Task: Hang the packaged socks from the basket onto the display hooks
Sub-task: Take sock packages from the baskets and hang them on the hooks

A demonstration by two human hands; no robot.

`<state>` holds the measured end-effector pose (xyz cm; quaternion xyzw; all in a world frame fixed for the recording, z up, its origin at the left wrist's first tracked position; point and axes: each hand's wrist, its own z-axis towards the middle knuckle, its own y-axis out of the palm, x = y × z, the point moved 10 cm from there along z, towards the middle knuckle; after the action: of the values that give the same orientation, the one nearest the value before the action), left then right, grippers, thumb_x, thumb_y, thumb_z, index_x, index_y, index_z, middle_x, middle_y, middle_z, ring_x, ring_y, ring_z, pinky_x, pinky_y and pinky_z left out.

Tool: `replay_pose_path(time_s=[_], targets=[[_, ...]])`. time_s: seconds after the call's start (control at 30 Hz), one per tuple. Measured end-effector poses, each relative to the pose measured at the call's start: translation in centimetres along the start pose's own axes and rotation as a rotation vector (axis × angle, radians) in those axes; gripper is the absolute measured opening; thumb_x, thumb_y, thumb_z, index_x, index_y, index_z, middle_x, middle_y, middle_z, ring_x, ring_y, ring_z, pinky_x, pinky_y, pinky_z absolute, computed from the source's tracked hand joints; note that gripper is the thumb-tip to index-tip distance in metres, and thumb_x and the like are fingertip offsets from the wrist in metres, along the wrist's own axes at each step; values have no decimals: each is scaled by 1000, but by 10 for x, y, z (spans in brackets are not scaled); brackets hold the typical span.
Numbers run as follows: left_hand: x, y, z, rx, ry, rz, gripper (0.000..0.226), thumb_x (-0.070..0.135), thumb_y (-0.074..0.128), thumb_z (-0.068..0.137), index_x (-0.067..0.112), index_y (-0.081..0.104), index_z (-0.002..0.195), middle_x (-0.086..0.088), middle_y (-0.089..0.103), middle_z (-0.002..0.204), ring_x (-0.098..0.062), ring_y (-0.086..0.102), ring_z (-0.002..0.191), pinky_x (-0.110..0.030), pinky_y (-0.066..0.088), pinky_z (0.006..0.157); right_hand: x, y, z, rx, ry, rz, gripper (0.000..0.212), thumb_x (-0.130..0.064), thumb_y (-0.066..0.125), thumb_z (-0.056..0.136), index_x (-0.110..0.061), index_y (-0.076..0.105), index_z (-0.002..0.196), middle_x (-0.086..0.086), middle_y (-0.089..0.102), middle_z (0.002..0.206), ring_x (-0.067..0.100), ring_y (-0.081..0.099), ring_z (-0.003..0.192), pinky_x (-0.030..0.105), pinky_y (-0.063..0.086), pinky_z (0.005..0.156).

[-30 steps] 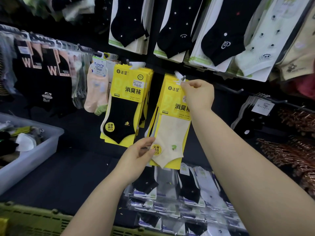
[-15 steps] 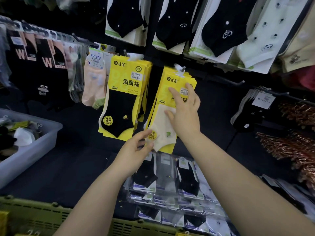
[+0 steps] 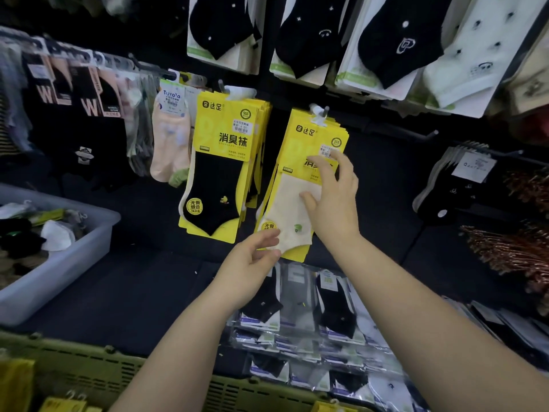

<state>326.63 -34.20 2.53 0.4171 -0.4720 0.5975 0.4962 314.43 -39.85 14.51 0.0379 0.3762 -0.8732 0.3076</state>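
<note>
Packaged socks (image 3: 297,200) on yellow cards hang in a stack from a display hook (image 3: 319,113) on the dark wall panel (image 3: 386,203), the front card showing a cream sock. Along the bottom edge runs the olive-green basket (image 3: 98,373), and at the left sits a grey plastic bin (image 3: 68,263) of loose socks. A second yellow stack (image 3: 218,179), fronted by a black sock, hangs just beside the first. The right hand (image 3: 335,209) lies flat on the front card, fingers spread apart. The left hand (image 3: 246,270) pinches the card's lower corner between thumb and fingers.
</note>
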Motion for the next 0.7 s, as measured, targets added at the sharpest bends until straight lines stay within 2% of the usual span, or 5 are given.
replay_pose_path(time_s=[0.13,0.3,0.43,0.57,0.7], targets=[[-4,13,-20,-33,-26,34,36,14,52,96,25,52,130,6,60,122,-2,57,108,-10,44,85,13,-6,-53,-173,60,138,46,-10,67,85,-21,52,127,1,35,139,21,34,127,17,27,88],[-19,44,-56,-143,-87,115,32,10,52,96,15,54,128,-3,61,122,-13,57,110,-13,45,85,31,-3,-132,-420,155,245,37,-14,70,84,-20,57,119,-7,41,117,7,43,106,16,33,93],[-55,79,-95,-268,-193,189,29,9,51,96,9,56,125,-6,62,119,-17,57,112,-24,45,93,57,19,-216,-742,283,299,29,-19,70,85,-27,55,109,-6,42,112,13,48,101,29,43,93],[-98,126,-138,-431,-259,252,23,2,52,94,-1,58,116,-12,62,108,-15,56,100,-12,43,79,96,37,-309,-986,444,310,26,-13,73,82,-17,61,105,5,59,112,23,59,92,40,50,87],[-135,169,-173,-635,-291,368,25,5,54,94,3,58,118,-14,63,115,-16,57,103,-21,44,92,139,35,-398,-1108,517,174,41,-24,73,82,-20,58,120,1,54,124,17,52,114,31,42,98]])
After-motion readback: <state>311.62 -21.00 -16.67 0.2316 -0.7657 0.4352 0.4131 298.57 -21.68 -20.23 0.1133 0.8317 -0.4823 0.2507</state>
